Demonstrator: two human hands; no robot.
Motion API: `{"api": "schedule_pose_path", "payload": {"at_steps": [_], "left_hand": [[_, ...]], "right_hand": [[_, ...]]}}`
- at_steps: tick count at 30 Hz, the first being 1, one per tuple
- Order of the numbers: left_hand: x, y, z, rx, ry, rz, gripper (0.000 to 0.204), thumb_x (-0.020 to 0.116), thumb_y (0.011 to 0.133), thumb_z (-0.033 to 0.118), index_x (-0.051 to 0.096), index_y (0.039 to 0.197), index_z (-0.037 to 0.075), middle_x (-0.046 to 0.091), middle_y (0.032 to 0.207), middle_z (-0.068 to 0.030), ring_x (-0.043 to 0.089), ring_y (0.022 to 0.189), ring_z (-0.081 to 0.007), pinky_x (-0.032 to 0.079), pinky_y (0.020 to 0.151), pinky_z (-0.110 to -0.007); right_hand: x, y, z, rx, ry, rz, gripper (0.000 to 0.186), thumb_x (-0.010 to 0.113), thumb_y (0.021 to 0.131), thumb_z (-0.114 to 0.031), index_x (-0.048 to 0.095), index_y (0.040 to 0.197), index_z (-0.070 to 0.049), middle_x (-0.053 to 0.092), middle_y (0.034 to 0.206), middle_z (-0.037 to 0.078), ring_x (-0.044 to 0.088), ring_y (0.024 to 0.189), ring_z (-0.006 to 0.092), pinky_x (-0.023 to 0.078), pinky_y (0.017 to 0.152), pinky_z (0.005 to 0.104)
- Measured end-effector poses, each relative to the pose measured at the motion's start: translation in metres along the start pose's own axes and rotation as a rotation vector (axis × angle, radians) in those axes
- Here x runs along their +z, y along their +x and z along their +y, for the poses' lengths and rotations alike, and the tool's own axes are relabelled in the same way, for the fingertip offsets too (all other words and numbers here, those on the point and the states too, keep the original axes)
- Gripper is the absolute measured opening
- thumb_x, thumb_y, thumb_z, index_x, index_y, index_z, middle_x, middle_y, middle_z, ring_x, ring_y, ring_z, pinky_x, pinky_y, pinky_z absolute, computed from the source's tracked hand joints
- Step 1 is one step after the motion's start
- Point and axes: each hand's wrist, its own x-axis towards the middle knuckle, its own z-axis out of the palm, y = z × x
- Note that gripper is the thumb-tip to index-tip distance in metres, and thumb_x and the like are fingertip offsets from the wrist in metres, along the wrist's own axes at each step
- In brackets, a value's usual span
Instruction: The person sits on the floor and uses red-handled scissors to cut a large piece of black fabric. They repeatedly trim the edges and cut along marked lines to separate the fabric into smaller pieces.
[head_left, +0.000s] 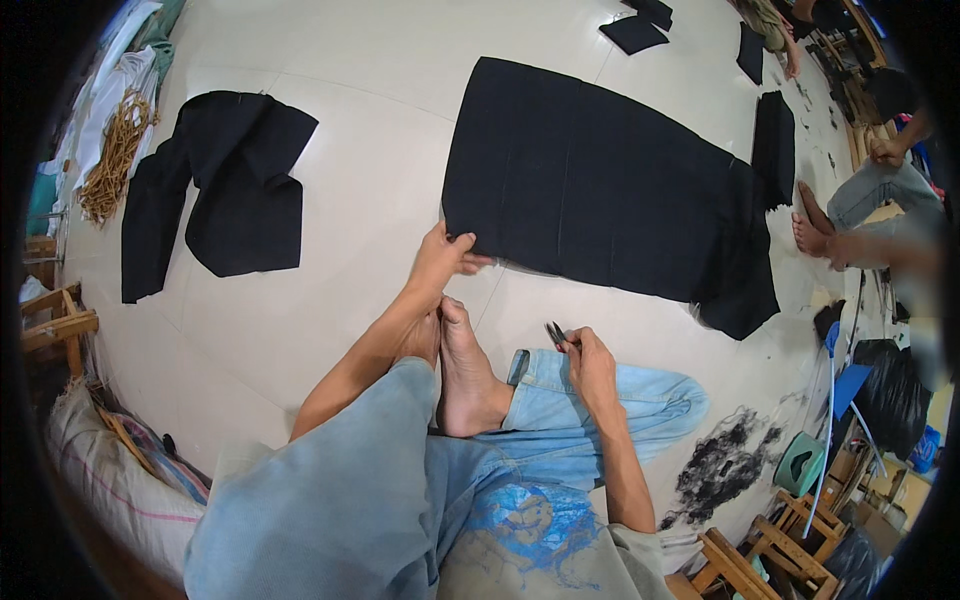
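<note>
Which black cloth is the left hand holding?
The biggest black cloth, straight ahead: the left hand pinches its near left corner. The rumpled one and the smaller pieces lie away from that hand.

1. Pale, glossy tiled floor [375,190] with thin seams, softly reflecting light.
2. At 4 o'clock, a smudgy patch of black lint [718,470] and, beyond it, a green plastic dustpan-like piece [799,464].
3. Between 4 and 5 o'clock, brown slatted wooden furniture [735,562].
4. At 8, a bulging white woven sack [120,490].
5. At 9, a brown wooden frame [62,328].
6. Near 10, a tangled tan cord bundle [115,160].
</note>
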Motion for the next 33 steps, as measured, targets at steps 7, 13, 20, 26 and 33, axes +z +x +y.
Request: {"api": "schedule_pose_path", "payload": {"at_steps": [7,13,20,26,33], "left_hand": [[0.019,-0.001,0.012,-0.357,0.234,-0.124,0.051,0.073,0.093,0.032,0.058,0.122,-0.007,0.073,0.102,-0.0176,0.073,0.095,-0.0267,0.059,0.072,-0.033],[0.0,-0.001,-0.004,-0.31,0.226,-0.185,0.033,0.075,0.091,0.027,0.068,0.099,-0.004,0.073,0.087,-0.0147,0.073,0.078,-0.022,0.058,0.069,-0.032],[-0.004,0.0,-0.006,-0.368,0.269,-0.191,0.03,0.075,0.091,0.024,0.07,0.098,-0.004,0.072,0.081,-0.0131,0.071,0.07,-0.0201,0.058,0.071,-0.03],[-0.009,-0.015,-0.005,-0.256,0.22,-0.088,0.041,0.072,0.093,0.034,0.07,0.099,-0.007,0.072,0.081,-0.0157,0.071,0.068,-0.0217,0.057,0.069,-0.029],[0.019,-0.002,0.004,-0.339,0.362,-0.088,0.043,0.069,0.096,0.032,0.068,0.093,-0.011,0.07,0.072,-0.0186,0.065,0.054,-0.0212,0.053,0.051,-0.031]], "right_hand": [[0.042,0.013,-0.007,0.494,1.012,0.114,0.021,0.052,0.107,-0.019,0.061,0.11,-0.001,0.072,0.094,0.014,0.069,0.08,0.0196,0.053,0.07,0.0313],[0.024,0.036,-0.053,0.612,1.135,0.182,0.025,0.064,0.101,-0.028,0.062,0.105,-0.004,0.054,0.071,-0.002,0.05,0.058,0.0065,0.042,0.054,0.0235],[0.015,0.096,-0.056,0.415,0.716,0.253,0.022,0.069,0.097,-0.025,0.063,0.095,-0.003,0.053,0.069,-0.003,0.045,0.055,0.0049,0.036,0.051,0.0238],[0.031,0.088,-0.053,0.432,0.608,0.176,0.028,0.068,0.098,-0.029,0.062,0.097,-0.002,0.053,0.07,-0.002,0.045,0.061,0.0072,0.038,0.056,0.0258],[0.058,0.062,-0.059,0.431,0.7,0.048,0.032,0.065,0.1,-0.033,0.067,0.109,-0.002,0.054,0.072,-0.003,0.045,0.065,0.0077,0.038,0.057,0.0268]]}}
